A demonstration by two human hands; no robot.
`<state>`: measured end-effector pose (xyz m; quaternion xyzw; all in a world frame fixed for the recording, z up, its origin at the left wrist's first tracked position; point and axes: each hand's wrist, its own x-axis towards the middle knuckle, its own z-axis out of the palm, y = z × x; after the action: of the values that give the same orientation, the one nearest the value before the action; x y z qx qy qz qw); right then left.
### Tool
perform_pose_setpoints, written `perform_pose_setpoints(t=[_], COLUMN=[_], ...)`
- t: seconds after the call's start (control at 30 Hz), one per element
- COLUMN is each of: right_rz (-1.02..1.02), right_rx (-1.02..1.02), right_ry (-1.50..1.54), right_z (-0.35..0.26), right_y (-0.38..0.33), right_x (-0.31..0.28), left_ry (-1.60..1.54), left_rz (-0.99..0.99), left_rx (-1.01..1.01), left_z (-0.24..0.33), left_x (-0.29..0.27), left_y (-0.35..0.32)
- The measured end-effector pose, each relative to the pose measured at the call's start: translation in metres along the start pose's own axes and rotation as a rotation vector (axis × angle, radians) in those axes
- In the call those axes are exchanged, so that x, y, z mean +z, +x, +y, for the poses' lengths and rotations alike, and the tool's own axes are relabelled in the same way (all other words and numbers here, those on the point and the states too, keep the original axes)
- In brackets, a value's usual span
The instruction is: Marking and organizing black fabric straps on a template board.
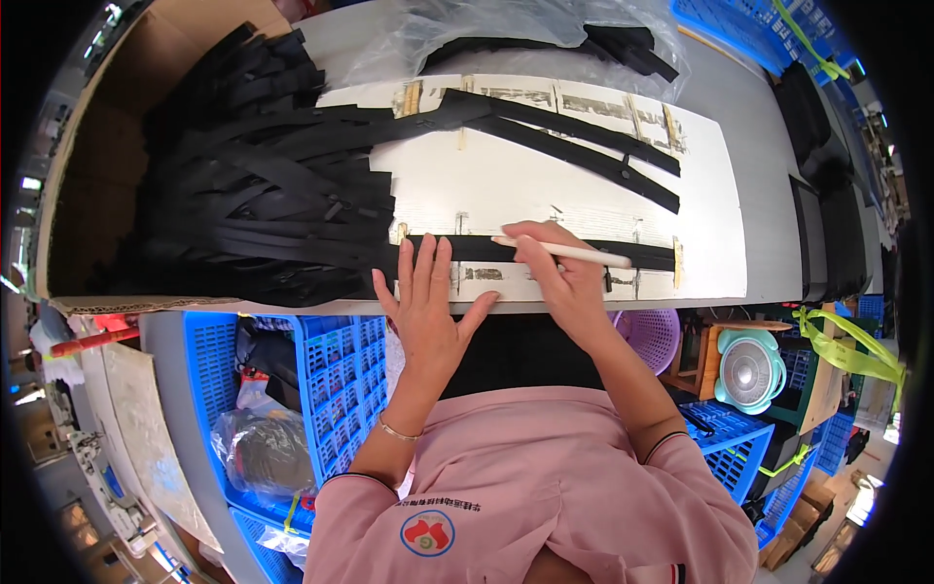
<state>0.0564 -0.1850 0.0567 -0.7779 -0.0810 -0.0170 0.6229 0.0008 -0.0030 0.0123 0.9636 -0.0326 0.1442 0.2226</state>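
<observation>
A: What are the hands doing?
B: The right hand [559, 277] grips a white marking pen [564, 253] over a black strap [545, 251] on the white board [710, 195]; the left hand [428, 302] lies flat and open, pinning it. Marking seems underway.
A: Containers?
B: A cardboard box [107, 175] holds black straps; a blue crate [336, 365] holds bagged goods.

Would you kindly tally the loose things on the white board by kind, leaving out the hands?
Black strips: 3
White pens: 1
Total: 4
</observation>
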Motion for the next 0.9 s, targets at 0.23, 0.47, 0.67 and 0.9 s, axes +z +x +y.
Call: perform_pose_setpoints(t=[0.23,0.47,0.67,0.9], right_rz=[-0.066,-0.113,-0.092,-0.221], right_rx=[-0.016,-0.064,-0.110,-0.016], right_ry=[0.035,-0.079,-0.105,-0.069], right_z=[0.030,0.032,0.036,0.034], right_y=[0.018,0.019,0.017,0.016], right_x=[0.039,0.040,0.042,0.034], left_ry=[-0.012,-0.003,-0.004,-0.005], left_rz=[0.022,0.046,0.052,0.056], left_rx=[0.025,0.026,0.033,0.031], left_z=[-0.002,-0.006,-0.003,-0.004], left_x=[0.004,0.006,0.007,0.007], left_y=[-0.002,-0.003,-0.002,-0.003])
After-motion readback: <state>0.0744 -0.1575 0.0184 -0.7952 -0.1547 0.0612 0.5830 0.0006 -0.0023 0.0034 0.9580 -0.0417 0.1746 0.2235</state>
